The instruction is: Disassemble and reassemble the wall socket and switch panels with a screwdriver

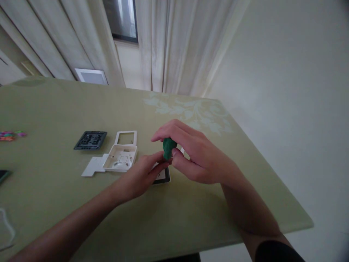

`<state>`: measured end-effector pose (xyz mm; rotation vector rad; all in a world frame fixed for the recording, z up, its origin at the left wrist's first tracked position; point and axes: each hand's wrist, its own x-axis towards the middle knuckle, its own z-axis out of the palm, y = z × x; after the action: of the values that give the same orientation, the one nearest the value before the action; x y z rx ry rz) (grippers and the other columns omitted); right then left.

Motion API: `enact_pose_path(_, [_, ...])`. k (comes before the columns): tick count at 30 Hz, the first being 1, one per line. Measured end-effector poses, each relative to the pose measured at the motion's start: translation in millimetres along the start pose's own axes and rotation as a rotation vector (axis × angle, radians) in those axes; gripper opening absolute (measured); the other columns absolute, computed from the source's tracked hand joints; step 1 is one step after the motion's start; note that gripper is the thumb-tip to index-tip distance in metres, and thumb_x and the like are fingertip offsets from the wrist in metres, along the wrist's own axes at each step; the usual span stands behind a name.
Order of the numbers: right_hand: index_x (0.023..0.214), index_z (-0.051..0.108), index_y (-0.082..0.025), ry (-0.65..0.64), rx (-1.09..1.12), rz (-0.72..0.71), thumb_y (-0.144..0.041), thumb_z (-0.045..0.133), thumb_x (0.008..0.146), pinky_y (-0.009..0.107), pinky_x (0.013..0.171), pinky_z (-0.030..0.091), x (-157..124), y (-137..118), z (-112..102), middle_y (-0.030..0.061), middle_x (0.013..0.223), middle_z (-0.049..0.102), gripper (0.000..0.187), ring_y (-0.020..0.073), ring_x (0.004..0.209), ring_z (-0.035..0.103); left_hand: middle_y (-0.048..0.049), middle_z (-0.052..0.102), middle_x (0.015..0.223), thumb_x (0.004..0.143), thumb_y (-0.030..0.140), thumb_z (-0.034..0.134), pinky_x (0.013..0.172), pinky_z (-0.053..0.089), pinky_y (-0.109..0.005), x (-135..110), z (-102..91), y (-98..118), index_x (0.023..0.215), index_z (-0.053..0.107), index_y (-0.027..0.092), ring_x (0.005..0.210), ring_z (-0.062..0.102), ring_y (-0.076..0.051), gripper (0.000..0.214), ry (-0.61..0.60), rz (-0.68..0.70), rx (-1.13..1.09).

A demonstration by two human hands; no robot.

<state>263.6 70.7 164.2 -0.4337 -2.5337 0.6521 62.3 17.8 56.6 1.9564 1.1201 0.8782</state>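
My right hand [197, 156] curls around a short green ribbed handle [168, 147], which looks like that of a screwdriver; its shaft and tip are hidden. My left hand [143, 171] is closed just below, its thumb and fingers pressed together by the handle's lower end. What those fingers pinch is too covered to make out. Beneath them lies a white panel with a dark border [163, 177], partly hidden by the left hand. A sliver of something white shows behind my right fingers.
Left of my hands lie a white open wall box [120, 159], a white frame [135, 137], a flat white piece [92, 166] and a dark grey square plate [91, 140]. Small colourful bits [9, 136] lie at the far left. The green-covered table [191, 222] ends at the right by a wall.
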Motion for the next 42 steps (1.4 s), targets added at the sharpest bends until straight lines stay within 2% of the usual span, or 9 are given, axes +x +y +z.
enact_pose_path(5, [0.126, 0.059, -0.022, 0.084, -0.075, 0.035, -0.023, 0.064, 0.099, 0.036, 0.1, 0.05, 1.0, 2.1, 3.4, 0.0074, 0.127, 0.068, 0.028, 0.0221, 0.116, 0.064, 0.0001, 0.078, 0.076, 0.095, 0.028, 0.067, 0.068, 0.057, -0.028, 16.1, 0.9, -9.2, 0.081, 0.073, 0.017, 0.073, 0.071, -0.019, 0.019, 0.09, -0.071, -0.097])
enact_pose_path(8, [0.124, 0.06, -0.022, 0.127, -0.108, 0.057, -0.023, 0.064, 0.101, 0.034, 0.096, 0.049, 1.6, 5.9, 5.6, 0.0068, 0.123, 0.069, 0.024, 0.0208, 0.111, 0.065, -0.0008, 0.08, 0.081, 0.087, 0.027, 0.079, 0.07, 0.061, -0.029, 19.7, 0.4, -12.5, 0.085, 0.075, 0.017, 0.077, 0.074, -0.02, 0.011, 0.125, -0.082, -0.166])
enact_pose_path(13, [0.121, 0.061, -0.02, 0.15, -0.123, 0.058, -0.02, 0.06, 0.101, 0.033, 0.093, 0.048, 2.1, 8.2, 5.9, 0.0061, 0.118, 0.069, 0.021, 0.0193, 0.106, 0.065, -0.0031, 0.084, 0.098, 0.1, 0.024, 0.065, 0.083, 0.064, -0.033, 16.9, -6.9, -10.5, 0.102, 0.08, 0.019, 0.092, 0.077, -0.022, 0.016, -0.045, 0.022, -0.118])
enact_pose_path(18, [0.122, 0.061, -0.02, 0.15, -0.131, 0.07, -0.021, 0.063, 0.098, 0.032, 0.089, 0.047, 2.2, 8.5, 5.3, 0.0053, 0.113, 0.069, 0.024, 0.0189, 0.101, 0.064, -0.0008, 0.081, 0.086, 0.092, 0.024, 0.077, 0.073, 0.063, -0.03, 20.0, -7.2, -10.8, 0.092, 0.078, 0.018, 0.081, 0.076, -0.02, 0.006, 0.078, -0.042, -0.039])
enact_pose_path(24, [0.119, 0.062, -0.019, 0.168, -0.125, 0.046, -0.021, 0.062, 0.1, 0.032, 0.089, 0.047, 2.4, 12.0, 5.3, 0.0055, 0.111, 0.068, 0.019, 0.0185, 0.099, 0.063, -0.0047, 0.084, 0.099, 0.098, 0.024, 0.068, 0.081, 0.064, -0.032, 24.9, -15.8, -8.6, 0.103, 0.08, 0.02, 0.09, 0.078, -0.021, 0.013, -0.09, 0.041, -0.094])
enact_pose_path(32, [0.122, 0.062, -0.02, 0.147, -0.131, 0.077, -0.032, 0.067, 0.101, 0.031, 0.086, 0.046, 3.1, 10.5, 11.0, 0.005, 0.111, 0.072, 0.024, 0.0187, 0.095, 0.065, -0.0014, 0.08, 0.074, 0.095, 0.04, 0.074, 0.058, 0.054, -0.027, 28.4, -14.3, -9.5, 0.08, 0.079, 0.018, 0.069, 0.072, -0.021, 0.027, 0.025, -0.035, 0.063])
enact_pose_path(35, [0.122, 0.061, -0.02, 0.137, -0.202, 0.117, -0.033, 0.067, 0.103, 0.03, 0.082, 0.044, 2.2, 8.7, 11.9, 0.0043, 0.106, 0.074, 0.025, 0.0184, 0.091, 0.066, -0.0068, 0.083, 0.093, 0.093, 0.045, 0.077, 0.075, 0.06, -0.037, 16.6, -11.5, -4.8, 0.097, 0.078, 0.019, 0.085, 0.076, -0.028, 0.027, 0.014, 0.009, 0.314])
enact_pose_path(38, [0.113, 0.064, -0.02, 0.165, -0.41, 0.22, -0.052, 0.063, 0.104, 0.03, 0.069, 0.037, 1.4, 4.7, 11.5, 0.0052, 0.091, 0.075, 0.033, 0.0207, 0.081, 0.066, -0.0183, 0.077, 0.123, 0.083, 0.05, 0.086, 0.097, 0.057, -0.057, 1.7, -7.3, -3.4, 0.118, 0.073, 0.016, 0.114, 0.071, -0.042, 0.051, -0.027, 0.035, 0.617])
enact_pose_path(42, [0.107, 0.063, -0.022, 0.145, -0.529, 0.311, -0.056, 0.053, 0.107, 0.031, 0.064, 0.03, -0.4, -2.1, 7.9, 0.0036, 0.077, 0.071, 0.035, 0.0205, 0.07, 0.061, -0.0164, 0.074, 0.129, 0.085, 0.04, 0.083, 0.1, 0.057, -0.054, -4.9, -9.1, -13.8, 0.128, 0.067, 0.019, 0.121, 0.069, -0.039, 0.05, -0.143, 0.043, 0.606])
